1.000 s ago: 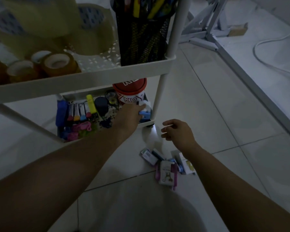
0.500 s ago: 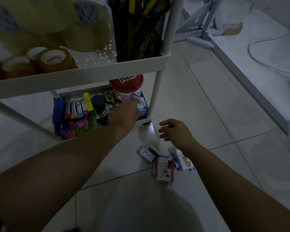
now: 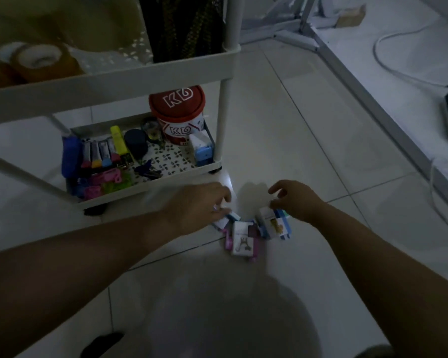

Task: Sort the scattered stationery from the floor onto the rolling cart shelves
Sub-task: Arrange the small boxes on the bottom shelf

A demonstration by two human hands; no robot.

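Withdrawn from the cart's lower shelf (image 3: 166,182), the left hand (image 3: 197,208) now touches small packets (image 3: 241,239) on the dim tiled floor (image 3: 308,140); the right hand (image 3: 295,202) pinches one; whether the left fingers grip is unclear.

a small cluster of flat packets (image 3: 243,240), pink-edged and blue-edged, is seen on the floor tile just beside the white cart's lower shelf (image 3: 145,188), where markers are lined up.

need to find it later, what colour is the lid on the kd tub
Red with white KD letters, on the tub on the cart's bottom shelf; head view.
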